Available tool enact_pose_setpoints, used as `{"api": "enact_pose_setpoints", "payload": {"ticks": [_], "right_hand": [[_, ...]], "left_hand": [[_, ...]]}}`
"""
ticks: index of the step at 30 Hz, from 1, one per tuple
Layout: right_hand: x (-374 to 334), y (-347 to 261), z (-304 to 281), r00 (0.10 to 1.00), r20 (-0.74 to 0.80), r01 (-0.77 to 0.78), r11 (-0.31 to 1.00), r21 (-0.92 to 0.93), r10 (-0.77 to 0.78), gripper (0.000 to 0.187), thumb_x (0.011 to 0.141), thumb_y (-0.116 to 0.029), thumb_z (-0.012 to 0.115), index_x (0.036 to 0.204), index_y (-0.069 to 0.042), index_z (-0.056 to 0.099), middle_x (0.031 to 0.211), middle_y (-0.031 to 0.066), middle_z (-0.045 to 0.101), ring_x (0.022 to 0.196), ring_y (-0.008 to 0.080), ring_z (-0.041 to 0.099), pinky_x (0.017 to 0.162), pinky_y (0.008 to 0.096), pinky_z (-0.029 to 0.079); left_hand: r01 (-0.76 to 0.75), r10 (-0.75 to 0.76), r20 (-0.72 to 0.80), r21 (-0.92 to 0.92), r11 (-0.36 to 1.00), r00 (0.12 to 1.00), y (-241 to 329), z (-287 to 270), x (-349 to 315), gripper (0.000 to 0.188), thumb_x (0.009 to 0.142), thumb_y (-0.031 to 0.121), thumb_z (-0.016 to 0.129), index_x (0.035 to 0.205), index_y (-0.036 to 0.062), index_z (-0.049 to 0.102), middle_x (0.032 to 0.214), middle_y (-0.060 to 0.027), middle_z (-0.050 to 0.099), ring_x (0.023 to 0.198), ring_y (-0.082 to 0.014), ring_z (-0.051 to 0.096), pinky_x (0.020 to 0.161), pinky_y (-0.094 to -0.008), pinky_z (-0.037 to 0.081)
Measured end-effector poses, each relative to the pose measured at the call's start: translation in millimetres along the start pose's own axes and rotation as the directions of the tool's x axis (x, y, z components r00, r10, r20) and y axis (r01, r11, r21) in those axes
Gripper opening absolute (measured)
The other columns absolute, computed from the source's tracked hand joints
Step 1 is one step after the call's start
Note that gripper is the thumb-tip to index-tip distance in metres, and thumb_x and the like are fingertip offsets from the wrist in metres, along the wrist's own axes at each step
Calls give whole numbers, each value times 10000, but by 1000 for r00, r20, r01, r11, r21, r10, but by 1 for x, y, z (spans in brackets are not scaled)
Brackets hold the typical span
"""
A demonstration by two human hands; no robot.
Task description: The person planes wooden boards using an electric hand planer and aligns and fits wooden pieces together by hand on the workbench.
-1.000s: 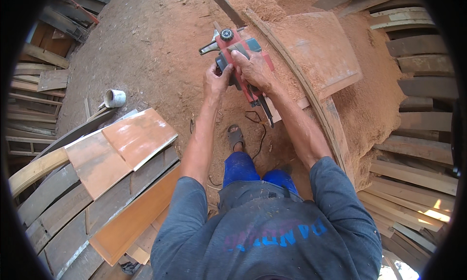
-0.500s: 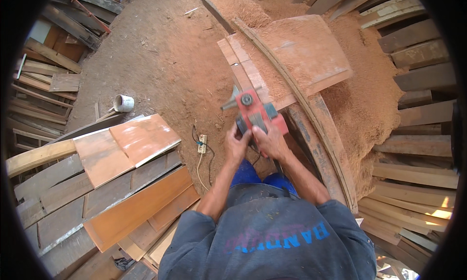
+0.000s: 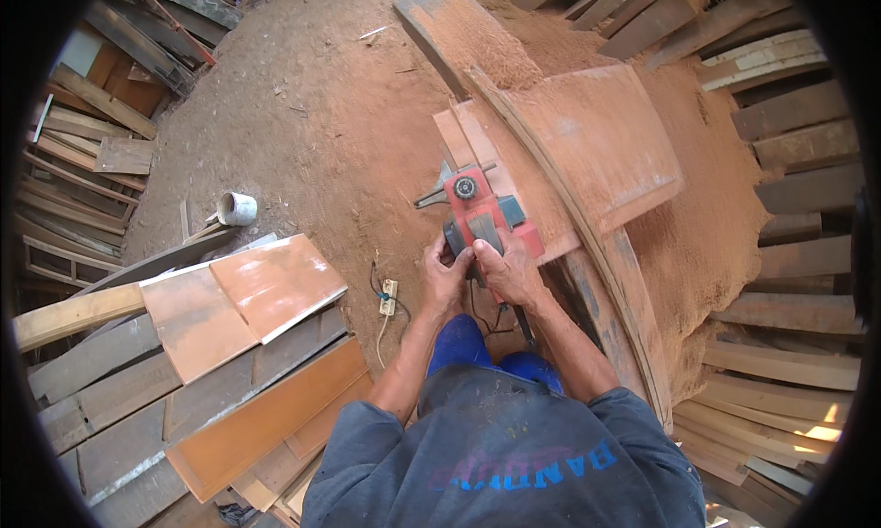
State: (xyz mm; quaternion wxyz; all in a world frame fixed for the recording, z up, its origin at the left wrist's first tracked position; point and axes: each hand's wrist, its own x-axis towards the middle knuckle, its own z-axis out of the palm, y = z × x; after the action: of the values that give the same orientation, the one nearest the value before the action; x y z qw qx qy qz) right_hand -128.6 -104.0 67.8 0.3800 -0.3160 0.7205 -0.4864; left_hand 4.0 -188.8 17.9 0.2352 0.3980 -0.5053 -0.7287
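A red electric planer (image 3: 468, 218) with a dark knob on top rests on the left part of a reddish wooden board (image 3: 503, 156). My right hand (image 3: 510, 269) is wrapped round its rear handle, thumb on top. Against the planer's dark left side, my left hand (image 3: 444, 273) grips with bent fingers. A grey metal piece sticks out from the planer's left. Under the board runs a worn wooden beam (image 3: 615, 294), and a long narrow curved strip (image 3: 560, 184) crosses over the board. What lies directly beneath the planer is hidden.
Wood shavings (image 3: 707, 225) pile up right of the bench. At the left lie stacked planks and reddish panels (image 3: 275, 285). A white bucket (image 3: 238, 209) and a power socket strip (image 3: 388, 298) with cords lie on the dirt floor. Upright boards (image 3: 798, 198) line the right side.
The planer, held in both hands, has moved farther away along the board, leaving less of the board showing ahead of it. The whole view has shifted slightly.
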Motion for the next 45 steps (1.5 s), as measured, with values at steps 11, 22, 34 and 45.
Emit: {"api": "enact_pose_setpoints", "payload": {"ticks": [11, 22, 34, 45], "right_hand": [[135, -65, 16, 999, 18, -42, 998, -55, 43, 627, 954, -531, 596, 1002, 93, 639, 797, 217, 676, 788, 316, 699, 726, 431, 535], [190, -88, 20, 998, 55, -8, 999, -39, 11, 552, 989, -459, 566, 1045, 87, 625, 840, 235, 690, 777, 329, 705, 713, 442, 548], [-24, -14, -14, 979, 117, -175, 981, 81, 165, 443, 979, -448, 595, 1066, -13, 587, 799, 102, 612, 696, 167, 616, 615, 340, 498], [90, -40, 9, 1000, 3, 7, 995, -102, -6, 433, 976, -404, 579, 1026, 25, 612, 767, 171, 641, 688, 291, 646, 648, 409, 510]], "left_hand": [[-9, 10, -27, 58, 998, 1000, 54, -37, 130, 373, 952, 146, 722, 1275, -15, 628, 1068, -73, 729, 930, -126, 675, 812, -293, 549], [-52, 59, -50, 129, 990, 997, 86, -49, 185, 351, 947, 146, 712, 1250, -18, 643, 1001, -62, 734, 843, -111, 673, 738, -275, 554], [121, -97, -95, 282, 952, 991, 12, 9, -26, 622, 911, 87, 755, 1462, -20, 487, 1223, -119, 601, 1138, -216, 663, 978, -341, 543], [56, -54, -38, 51, 997, 998, 54, -17, 84, 415, 955, 136, 702, 1325, -18, 591, 1125, -102, 714, 1032, -168, 681, 904, -320, 553]]}}
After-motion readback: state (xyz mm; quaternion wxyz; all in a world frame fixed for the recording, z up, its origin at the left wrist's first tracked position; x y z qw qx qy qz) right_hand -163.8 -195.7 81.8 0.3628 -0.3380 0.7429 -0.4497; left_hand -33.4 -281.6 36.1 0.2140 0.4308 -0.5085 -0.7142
